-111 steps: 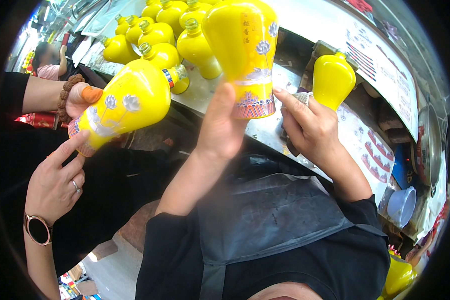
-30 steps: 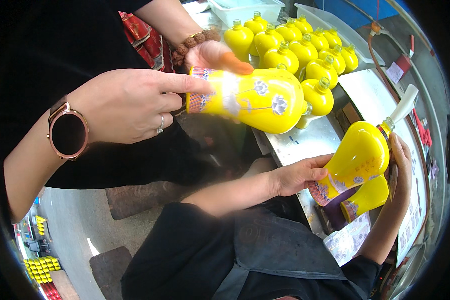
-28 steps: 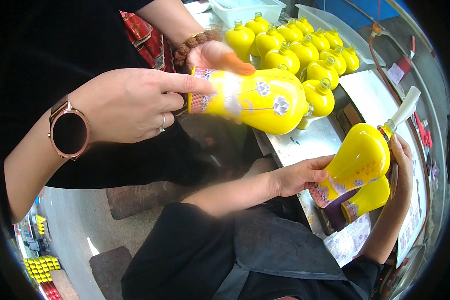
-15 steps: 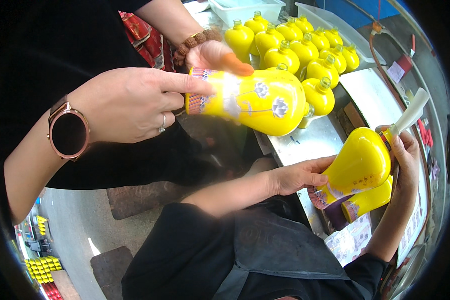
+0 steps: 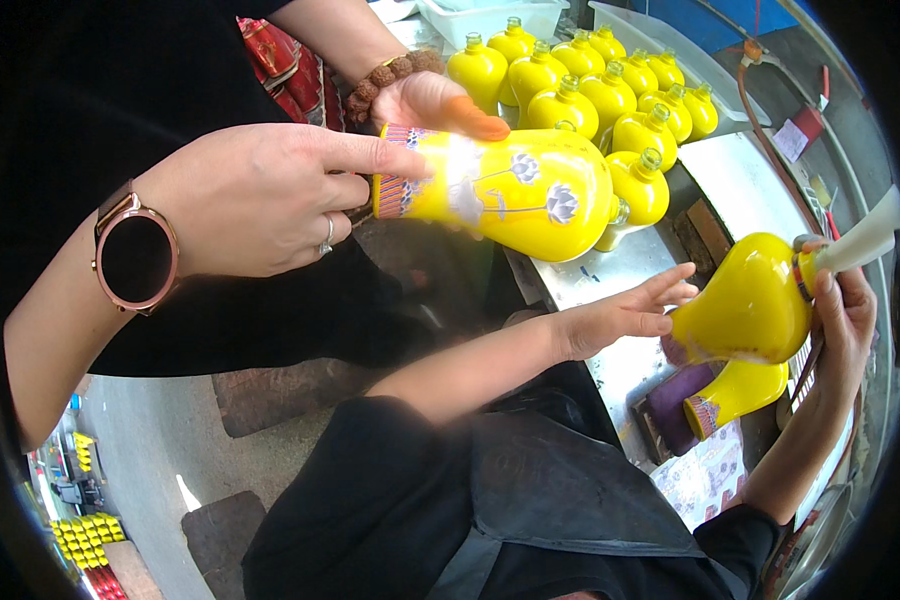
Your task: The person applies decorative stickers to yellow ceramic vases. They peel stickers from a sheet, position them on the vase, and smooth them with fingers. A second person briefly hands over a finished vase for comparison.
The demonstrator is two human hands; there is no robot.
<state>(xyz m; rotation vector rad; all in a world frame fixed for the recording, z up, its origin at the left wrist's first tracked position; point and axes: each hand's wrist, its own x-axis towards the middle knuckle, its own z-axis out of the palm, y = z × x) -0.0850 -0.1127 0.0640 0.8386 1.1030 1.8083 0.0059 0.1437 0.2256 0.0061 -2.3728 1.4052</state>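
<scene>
Our right hand (image 5: 845,310) is clamped around the neck of a yellow bottle (image 5: 755,300). We hold our left hand (image 5: 625,313), fingers apart, just beside its base.

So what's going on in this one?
The camera wearer's right hand grips a yellow bottle by its neck, where a whitish piece juts out. The left hand is open beside the bottle's base; whether it touches is unclear. Below, another bottle lies on its side near a purple pad. At left, a co-worker's watch-side hand points at a flower-patterned bottle, supported by their other hand. More yellow bottles stand grouped beyond.
</scene>
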